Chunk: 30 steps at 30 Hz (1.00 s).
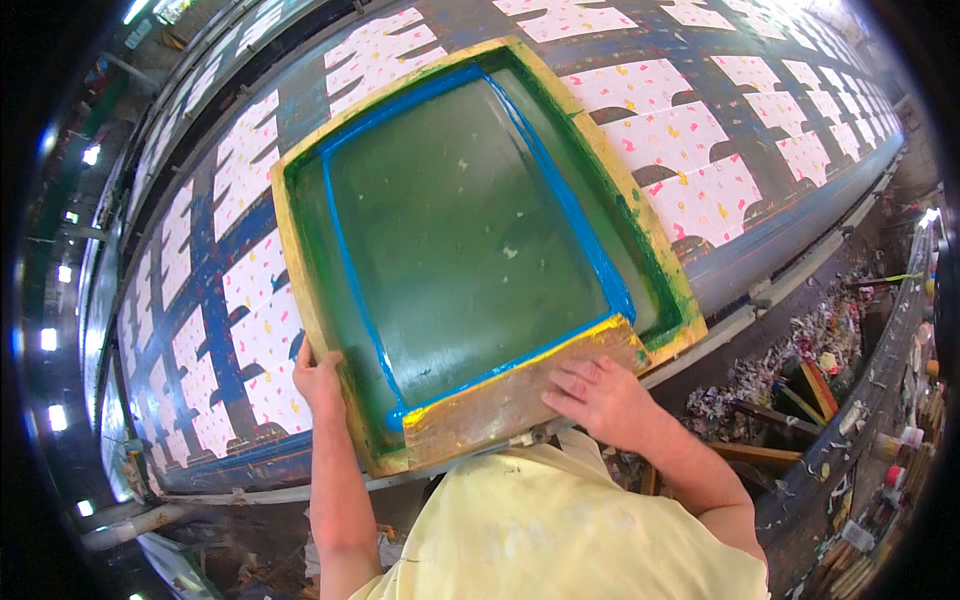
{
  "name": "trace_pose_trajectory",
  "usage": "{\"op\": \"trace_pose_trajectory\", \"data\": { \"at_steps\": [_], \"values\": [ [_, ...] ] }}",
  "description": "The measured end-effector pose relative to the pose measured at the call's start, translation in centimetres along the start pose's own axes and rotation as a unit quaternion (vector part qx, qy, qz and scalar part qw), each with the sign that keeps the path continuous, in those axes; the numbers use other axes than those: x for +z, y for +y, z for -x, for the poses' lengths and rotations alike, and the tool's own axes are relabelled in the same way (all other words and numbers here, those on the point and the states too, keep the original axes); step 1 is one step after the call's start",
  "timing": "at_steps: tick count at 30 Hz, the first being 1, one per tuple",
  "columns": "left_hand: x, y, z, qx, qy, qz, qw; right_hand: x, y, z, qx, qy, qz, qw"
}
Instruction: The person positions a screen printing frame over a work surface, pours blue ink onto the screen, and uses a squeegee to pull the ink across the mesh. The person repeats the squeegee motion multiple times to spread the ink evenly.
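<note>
A wooden screen-printing frame lies tilted across the long table, its inner edges coated green. Wet blue ink borders the green mesh in strips on all sides. A wide wooden squeegee with a yellow-stained edge stands at the near end of the mesh, next to the near ink line. My right hand grips its top toward the right end, fingers curled over the wood. My left hand clasps the frame's left rail near the close corner, thumb on top.
White pieces printed with small pink and yellow figures lie in rows on the blue-stained table, around the frame. A rail runs along its near edge. Scraps and wooden strips lie below right, beside a ledge with small containers.
</note>
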State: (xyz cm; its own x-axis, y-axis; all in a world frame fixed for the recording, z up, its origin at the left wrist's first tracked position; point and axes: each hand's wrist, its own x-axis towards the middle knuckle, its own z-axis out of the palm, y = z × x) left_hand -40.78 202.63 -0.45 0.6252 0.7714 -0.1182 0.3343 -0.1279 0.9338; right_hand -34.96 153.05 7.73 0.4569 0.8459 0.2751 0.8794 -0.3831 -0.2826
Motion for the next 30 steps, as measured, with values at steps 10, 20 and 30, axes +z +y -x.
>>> {"op": "trace_pose_trajectory", "data": {
  "at_steps": [10,20,30],
  "values": [
    [0.9,-1.0,-0.1,0.047,0.044,-0.056,0.996,0.6,-3.6,-8.4,0.047,-0.194,0.081,0.976],
    [0.5,0.5,0.5,0.017,-0.024,0.055,0.998,-0.5,-4.4,-6.1,0.094,-0.106,0.029,0.989],
    [0.9,0.7,0.5,0.009,-0.039,0.087,0.995,0.5,-4.7,-3.9,0.081,-0.041,0.052,0.994]
  ]
}}
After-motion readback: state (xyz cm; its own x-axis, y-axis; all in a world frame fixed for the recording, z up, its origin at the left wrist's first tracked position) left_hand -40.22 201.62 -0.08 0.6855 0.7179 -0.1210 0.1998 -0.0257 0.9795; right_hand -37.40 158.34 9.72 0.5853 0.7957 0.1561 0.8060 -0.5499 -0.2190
